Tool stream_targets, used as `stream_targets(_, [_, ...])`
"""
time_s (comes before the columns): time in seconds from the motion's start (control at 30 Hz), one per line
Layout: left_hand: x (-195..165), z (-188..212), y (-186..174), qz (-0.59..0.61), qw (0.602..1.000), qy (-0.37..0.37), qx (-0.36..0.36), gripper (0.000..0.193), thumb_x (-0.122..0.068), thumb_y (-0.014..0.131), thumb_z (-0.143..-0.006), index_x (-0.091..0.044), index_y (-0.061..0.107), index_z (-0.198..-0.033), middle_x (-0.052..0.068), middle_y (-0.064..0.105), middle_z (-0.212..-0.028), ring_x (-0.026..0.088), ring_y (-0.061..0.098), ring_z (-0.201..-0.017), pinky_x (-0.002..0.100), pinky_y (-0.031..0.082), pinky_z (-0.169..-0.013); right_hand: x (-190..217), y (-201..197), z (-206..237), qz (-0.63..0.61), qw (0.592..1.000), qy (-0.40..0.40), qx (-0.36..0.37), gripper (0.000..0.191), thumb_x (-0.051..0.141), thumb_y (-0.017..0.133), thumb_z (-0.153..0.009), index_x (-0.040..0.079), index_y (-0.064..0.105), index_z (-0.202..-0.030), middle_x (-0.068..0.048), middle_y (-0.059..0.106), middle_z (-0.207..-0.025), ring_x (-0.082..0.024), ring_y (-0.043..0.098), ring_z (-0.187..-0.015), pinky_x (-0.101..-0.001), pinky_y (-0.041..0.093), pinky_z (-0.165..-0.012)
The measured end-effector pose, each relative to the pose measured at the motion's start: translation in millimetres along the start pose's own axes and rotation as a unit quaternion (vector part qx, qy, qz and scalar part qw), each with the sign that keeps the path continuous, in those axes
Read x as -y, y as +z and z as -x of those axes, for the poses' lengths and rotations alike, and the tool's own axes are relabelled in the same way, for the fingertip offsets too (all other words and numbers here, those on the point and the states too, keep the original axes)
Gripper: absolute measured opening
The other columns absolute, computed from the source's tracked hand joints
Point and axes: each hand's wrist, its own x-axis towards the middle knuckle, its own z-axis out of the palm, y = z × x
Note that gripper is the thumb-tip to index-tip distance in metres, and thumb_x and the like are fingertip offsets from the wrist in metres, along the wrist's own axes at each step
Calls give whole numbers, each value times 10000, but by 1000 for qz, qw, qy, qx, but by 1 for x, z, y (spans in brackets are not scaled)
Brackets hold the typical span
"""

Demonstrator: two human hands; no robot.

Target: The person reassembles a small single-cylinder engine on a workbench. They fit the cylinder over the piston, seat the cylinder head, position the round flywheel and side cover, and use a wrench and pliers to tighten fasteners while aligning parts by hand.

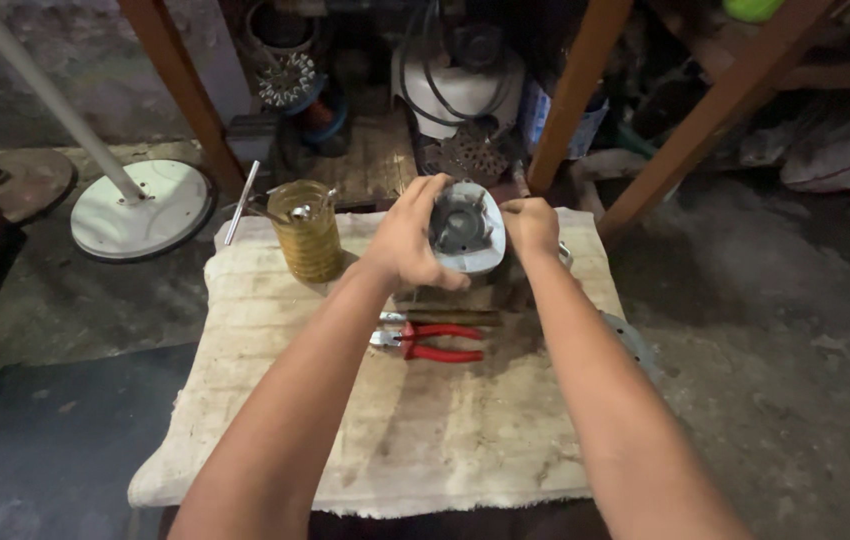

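Motor housing [467,232], pale grey and round with a dark hub, is held above the far edge of the stained cloth [365,420]. Left hand [410,240] is wrapped around its left side, fingers curled over the rim. Right hand [530,228] is closed at its right edge; whether it grips the housing or a small part there cannot be told. Risk: grip is at the rims only, so a slip could drop the housing onto the red-handled pliers [430,342] just below. The left forearm passes close to the amber jar of tools [307,230] and could tip it.
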Motion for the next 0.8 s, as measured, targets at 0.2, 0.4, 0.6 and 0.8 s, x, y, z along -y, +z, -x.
stream_targets(0.2, [-12,6,-4,14,1000,25,-8,1303,-351,998,-376,-1,390,-1474,182,497,-1426,382,516,-1326,417,454,-1094,4,2,-1,43,998,44,-10,308,405,786,-783,197,825,-1007,-164,743,-970,-352,715,-958,-409,550,-875])
stream_targets(0.4, [-1,3,2,41,998,-53,1,1242,-346,986,-348,-80,470,-1447,145,589,-1377,335,581,-1302,396,480,-1079,9,-2,9,21,999,23,-19,353,420,788,-799,164,807,-1041,-178,741,-963,-345,725,-952,-405,557,-863])
stream_targets(0.6, [64,13,32,279,934,-179,-135,1022,-555,853,-739,-121,445,-1569,155,572,-1508,277,540,-1391,388,430,-1137,1,2,14,1,998,-47,-48,341,413,771,-846,134,804,-1039,-171,751,-991,-341,726,-965,-413,556,-851])
stream_targets(0.8, [96,35,63,277,834,-459,-133,923,-594,779,-712,-152,498,-1472,159,638,-1327,276,643,-1188,409,540,-964,-5,4,14,45,996,-63,-35,331,392,686,-921,143,793,-1111,-186,742,-1025,-368,699,-999,-438,535,-854])
